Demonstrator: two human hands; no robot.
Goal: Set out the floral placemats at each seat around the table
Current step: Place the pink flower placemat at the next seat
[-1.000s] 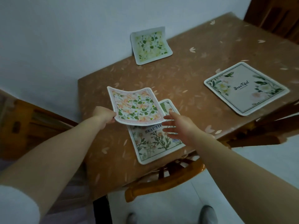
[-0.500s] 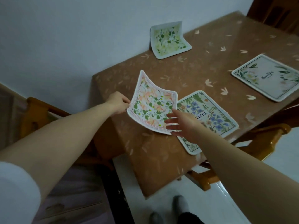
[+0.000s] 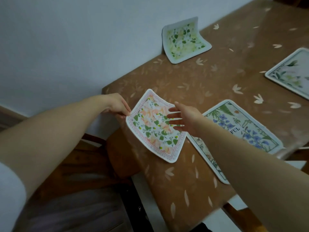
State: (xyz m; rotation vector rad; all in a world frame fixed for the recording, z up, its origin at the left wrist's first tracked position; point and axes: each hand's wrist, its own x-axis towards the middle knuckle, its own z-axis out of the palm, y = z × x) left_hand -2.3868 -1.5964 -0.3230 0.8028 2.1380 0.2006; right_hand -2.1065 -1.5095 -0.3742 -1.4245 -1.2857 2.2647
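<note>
1. I see the table (image 3: 192, 81), brown cloth with pale petal print, filling most of the view; its far right end runs out of frame and its left edge sits against the wall (image 3: 66, 39).
2. My right arm covers the near edge of the blue-flower placemat (image 3: 247, 129); that mat lies flat near the table's front edge, and only "FUL" of its lettering shows.
3. The peach-flower placemat (image 3: 155, 126) is at the table's left corner, curled, its near left edge lifted off the cloth. Its right corner looks to overlap the blue-flower placemat; contact is hard to make out.
4. The green-leaf placemat (image 3: 184, 39) sits at the far edge, back half bent up against the wall.
5. The white leafy placemat (image 3: 289, 72) is cut off by the right frame edge; print is blurred.
6. My right hand (image 3: 185, 119) is over the peach-flower placemat, fingers spread wide, gripping nothing; I can't tell if the fingertips touch it.
7. My left hand (image 3: 117, 104) pinches the peach-flower placemat's left edge between thumb and fingers.
8. A wooden chair (image 3: 80, 164) sits under the left corner, mostly hidden by my left arm.
</note>
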